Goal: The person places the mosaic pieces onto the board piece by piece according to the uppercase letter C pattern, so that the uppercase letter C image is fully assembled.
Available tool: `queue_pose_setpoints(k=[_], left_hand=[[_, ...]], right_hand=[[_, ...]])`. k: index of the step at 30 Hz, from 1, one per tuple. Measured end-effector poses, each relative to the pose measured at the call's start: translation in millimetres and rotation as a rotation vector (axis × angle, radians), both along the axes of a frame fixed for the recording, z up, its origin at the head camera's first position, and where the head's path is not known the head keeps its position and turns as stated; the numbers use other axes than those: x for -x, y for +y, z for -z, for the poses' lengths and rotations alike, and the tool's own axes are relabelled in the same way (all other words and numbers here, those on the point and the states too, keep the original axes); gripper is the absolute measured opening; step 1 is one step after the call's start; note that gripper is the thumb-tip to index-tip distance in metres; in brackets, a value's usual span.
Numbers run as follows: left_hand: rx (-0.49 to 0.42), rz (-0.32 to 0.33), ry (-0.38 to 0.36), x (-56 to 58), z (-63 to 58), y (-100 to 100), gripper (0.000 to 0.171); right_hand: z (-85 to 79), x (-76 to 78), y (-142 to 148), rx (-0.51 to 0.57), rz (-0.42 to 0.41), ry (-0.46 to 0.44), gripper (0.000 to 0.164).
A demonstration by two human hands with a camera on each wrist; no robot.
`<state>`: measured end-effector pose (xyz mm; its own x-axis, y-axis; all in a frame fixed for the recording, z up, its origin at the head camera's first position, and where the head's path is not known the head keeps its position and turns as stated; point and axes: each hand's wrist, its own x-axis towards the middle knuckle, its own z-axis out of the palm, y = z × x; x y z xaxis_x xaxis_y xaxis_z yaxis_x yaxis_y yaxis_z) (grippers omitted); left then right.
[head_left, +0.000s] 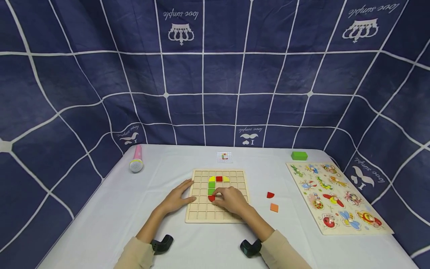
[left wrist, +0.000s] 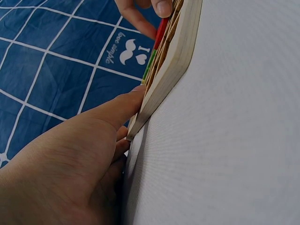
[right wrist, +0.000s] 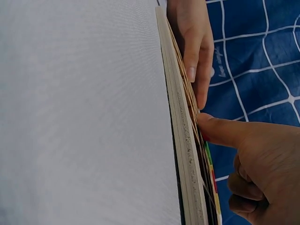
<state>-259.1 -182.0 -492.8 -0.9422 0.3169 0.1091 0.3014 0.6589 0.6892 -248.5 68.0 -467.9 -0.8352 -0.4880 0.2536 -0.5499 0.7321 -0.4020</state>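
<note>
A wooden grid board point(head_left: 198, 215) lies on the white table. On it stand a yellow quarter-round tile point(head_left: 212, 179), a red square tile point(head_left: 219, 179), another yellow tile point(head_left: 226, 179) and green square tiles point(head_left: 211, 188) in a column. Below the green ones is a red quarter-round tile point(head_left: 211, 198), held at its edges by the thumb and fingertip of my right hand point(head_left: 231, 200), low over the grid. My left hand point(head_left: 175, 197) steadies the board's left edge, its fingers spread and thumb lying on the rim.
Right of the board lie a loose red quarter-round tile point(head_left: 270, 195) and an orange square tile point(head_left: 274, 207). Behind it is a pattern card point(head_left: 224, 157). A pink microphone point(head_left: 136, 158) lies far left; a green block point(head_left: 299, 155) and insect puzzle board point(head_left: 336, 201) are at right.
</note>
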Motion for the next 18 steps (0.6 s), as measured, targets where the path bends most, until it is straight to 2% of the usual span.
queue_pose_setpoints(k=[11,18], left_hand=[[-0.009,-0.004,-0.01,-1.7,0.8,1,0.075],[0.005,-0.008,0.007,-1.1,0.8,0,0.075]], right_hand=[[0.2,-2.5,7,0.026,0.001,0.001,0.029],[-14.5,-13.2,41,0.053,0.036,0.0,0.025]])
